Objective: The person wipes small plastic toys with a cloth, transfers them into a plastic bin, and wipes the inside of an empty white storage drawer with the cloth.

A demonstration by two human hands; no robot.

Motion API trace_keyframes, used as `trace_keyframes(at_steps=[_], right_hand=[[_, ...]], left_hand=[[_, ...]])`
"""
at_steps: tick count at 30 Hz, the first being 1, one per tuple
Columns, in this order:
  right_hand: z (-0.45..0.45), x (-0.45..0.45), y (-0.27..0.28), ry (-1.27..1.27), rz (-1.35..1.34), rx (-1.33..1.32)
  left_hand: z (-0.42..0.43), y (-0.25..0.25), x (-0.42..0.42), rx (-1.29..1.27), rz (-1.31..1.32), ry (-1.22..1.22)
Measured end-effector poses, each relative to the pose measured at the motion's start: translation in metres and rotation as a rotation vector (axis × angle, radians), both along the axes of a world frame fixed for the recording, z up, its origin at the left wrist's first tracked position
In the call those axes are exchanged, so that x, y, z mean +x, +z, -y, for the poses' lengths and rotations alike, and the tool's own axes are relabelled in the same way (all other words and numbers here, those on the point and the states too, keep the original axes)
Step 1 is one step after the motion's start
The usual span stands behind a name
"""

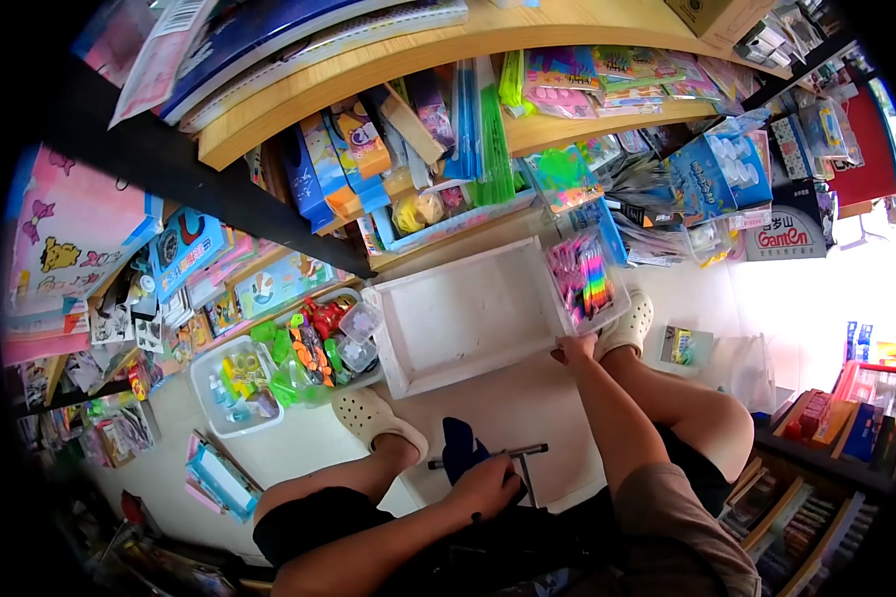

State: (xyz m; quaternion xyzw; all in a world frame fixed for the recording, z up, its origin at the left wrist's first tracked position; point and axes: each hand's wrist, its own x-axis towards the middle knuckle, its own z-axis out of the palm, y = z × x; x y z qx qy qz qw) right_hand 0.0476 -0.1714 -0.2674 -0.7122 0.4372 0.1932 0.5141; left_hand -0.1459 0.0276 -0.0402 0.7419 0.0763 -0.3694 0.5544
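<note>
A shallow white wooden tray (473, 313) lies on the floor between the person's feet, with nothing in it. My right hand (575, 350) is closed on the tray's near right corner. Nearer to the body, my left hand (486, 488) is wrapped round a dark blue thing (461, 448), which looks like cloth; a small metal-legged stand (528, 453) shows beside it. Against the tray's right side rests a clear container (589, 279) of rainbow-coloured items. To the tray's left is a bin of toys (314, 348), in green, orange and red.
Wooden shelves (488, 35) packed with packages rise ahead. A white bin (237, 383) with small toys and a light blue box (221, 478) are at the left. Beige clogs (368, 416) flank the tray. Clear plastic containers (742, 368) and a low rack (796, 517) stand at the right.
</note>
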Motion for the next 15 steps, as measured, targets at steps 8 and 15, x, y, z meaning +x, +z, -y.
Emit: trace_keyframes(at_steps=[8, 15], right_hand=[[0.044, -0.063, -0.031, -0.086, -0.287, 0.112], [0.057, -0.122, -0.026, -0.023, -0.355, 0.009]], left_hand=[[0.008, -0.007, -0.005, 0.012, -0.027, -0.032], [0.016, -0.008, -0.003, 0.035, 0.028, -0.06]])
